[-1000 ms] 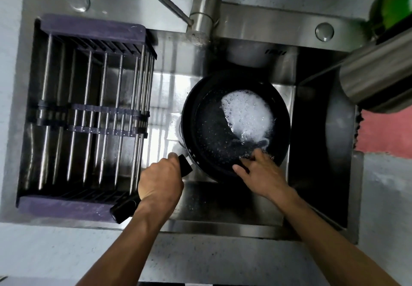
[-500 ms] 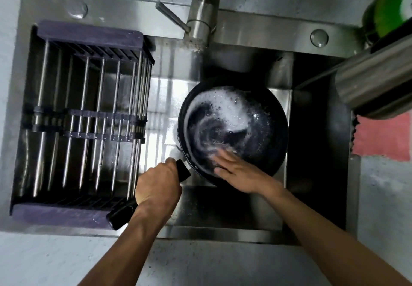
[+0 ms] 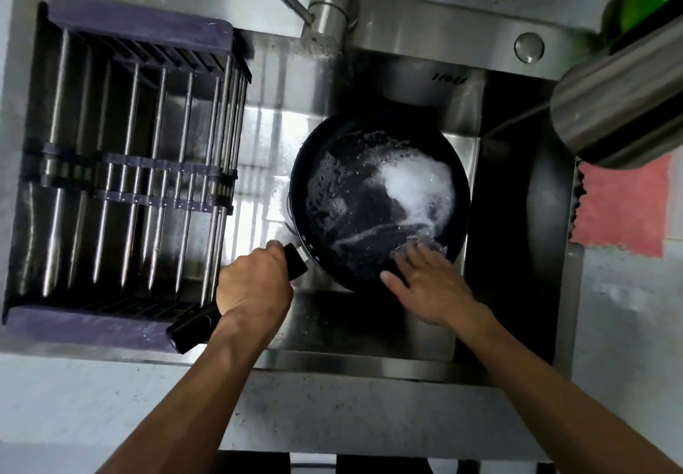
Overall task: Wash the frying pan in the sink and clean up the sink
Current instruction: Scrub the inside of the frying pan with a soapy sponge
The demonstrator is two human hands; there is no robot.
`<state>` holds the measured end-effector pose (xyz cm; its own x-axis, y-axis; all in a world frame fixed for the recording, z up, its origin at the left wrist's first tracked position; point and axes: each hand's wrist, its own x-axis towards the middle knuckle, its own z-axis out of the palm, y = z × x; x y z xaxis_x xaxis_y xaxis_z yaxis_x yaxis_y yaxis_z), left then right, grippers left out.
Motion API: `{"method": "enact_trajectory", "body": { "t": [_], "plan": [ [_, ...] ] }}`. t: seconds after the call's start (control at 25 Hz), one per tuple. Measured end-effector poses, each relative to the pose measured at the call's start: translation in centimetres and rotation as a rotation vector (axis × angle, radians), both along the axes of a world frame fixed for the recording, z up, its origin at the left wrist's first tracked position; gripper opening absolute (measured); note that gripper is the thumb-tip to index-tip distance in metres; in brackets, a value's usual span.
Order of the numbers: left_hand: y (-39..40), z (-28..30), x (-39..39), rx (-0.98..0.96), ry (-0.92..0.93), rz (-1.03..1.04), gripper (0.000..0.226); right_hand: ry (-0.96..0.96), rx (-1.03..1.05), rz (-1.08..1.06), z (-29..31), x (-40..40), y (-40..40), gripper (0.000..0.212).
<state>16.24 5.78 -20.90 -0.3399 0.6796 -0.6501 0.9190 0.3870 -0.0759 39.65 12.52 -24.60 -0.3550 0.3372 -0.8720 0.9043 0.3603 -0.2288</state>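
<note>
A black frying pan (image 3: 369, 192) sits tilted in the steel sink (image 3: 369, 325), right of the centre, with white foam (image 3: 417, 181) gathered on the far right of its inner surface and bubbles scattered over the rest. The left hand (image 3: 253, 283) is wrapped tight around the pan's black handle (image 3: 192, 329), which points toward the near left. The right hand (image 3: 430, 285) lies inside the pan at its near rim, fingers straight and spread, pressing down on something wet and foamy that is too blurred to name. A rack (image 3: 129, 178) of metal rods with purple ends spans the sink's left part. The faucet (image 3: 332, 4) stands at the far edge. A pink cloth (image 3: 624, 207) lies on the tabletop (image 3: 628, 325) to the right.
</note>
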Motion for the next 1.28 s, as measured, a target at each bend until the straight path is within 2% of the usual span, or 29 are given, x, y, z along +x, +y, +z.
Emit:
{"method": "enact_trajectory", "body": {
  "t": [0.08,0.2,0.32,0.4,0.44,0.52,0.56,0.64,0.68,0.72,0.8,0.84,0.88,0.92,1.0,1.12,1.16,1.28],
  "plan": [
    [0.5,0.0,-0.2,0.004,0.018,0.001,0.028,0.025,-0.076,-0.033,-0.1,-0.2,0.4,0.070],
    [-0.1,-0.1,0.0,0.004,0.015,0.006,0.028,-0.009,0.025,0.014,0.2,0.0,0.0,0.069],
    [-0.2,-0.1,0.1,0.013,0.025,0.000,0.028,0.062,0.000,0.007,0.3,0.0,0.3,0.059],
    [-0.3,0.0,0.1,0.014,0.010,0.012,0.029,-0.036,0.092,0.017,0.5,-0.2,0.1,0.061],
    [-0.2,0.0,0.1,0.018,0.012,0.016,0.030,-0.012,0.094,0.023,0.4,-0.2,-0.1,0.062],
    [-0.1,-0.2,0.0,0.015,0.023,0.018,0.030,0.130,-0.033,-0.047,0.2,0.2,-0.6,0.056],
    [-0.1,-0.2,0.1,0.014,0.022,0.018,0.029,0.140,0.009,-0.051,0.0,0.9,-0.4,0.054],
    [-0.3,0.0,0.1,0.024,0.011,0.031,0.029,-0.016,0.314,0.027,-0.5,1.8,0.0,0.061],
    [-0.2,0.0,0.2,0.023,0.017,0.032,0.028,-0.054,0.356,0.035,-0.7,1.7,0.0,0.060],
    [-0.2,-0.1,0.2,0.024,0.026,0.024,0.028,0.008,0.271,-0.033,-0.7,1.2,-0.6,0.056],
    [-0.1,-0.2,0.2,0.031,0.029,0.011,0.028,0.282,-0.063,-0.279,-0.5,-1.4,-1.5,0.050],
    [-0.2,-0.1,0.1,0.030,0.030,0.012,0.028,0.375,-0.184,-0.344,-0.7,-3.3,-1.4,0.052],
    [-0.2,0.0,0.0,0.025,0.034,0.009,0.028,0.448,-0.217,-0.333,-1.4,-4.7,-0.5,0.055],
    [-0.3,-0.1,-0.1,0.023,0.038,-0.007,0.027,0.485,-0.159,-0.278,-2.7,-5.8,1.3,0.057],
    [-0.4,-0.3,0.1,0.018,0.027,-0.021,0.027,0.440,0.065,-0.231,-5.4,-6.8,5.7,0.058],
    [-0.2,-0.3,-0.1,0.001,0.019,0.009,0.027,0.160,0.374,-0.319,-6.4,-7.7,9.8,0.060],
    [-0.1,-0.2,-0.2,0.006,0.021,0.013,0.027,0.168,0.394,-0.287,-6.0,-8.1,9.7,0.062],
    [-0.1,-0.1,0.0,0.010,0.006,0.007,0.027,0.366,0.195,-0.245,-5.6,-8.1,7.7,0.062]
  ]
}}
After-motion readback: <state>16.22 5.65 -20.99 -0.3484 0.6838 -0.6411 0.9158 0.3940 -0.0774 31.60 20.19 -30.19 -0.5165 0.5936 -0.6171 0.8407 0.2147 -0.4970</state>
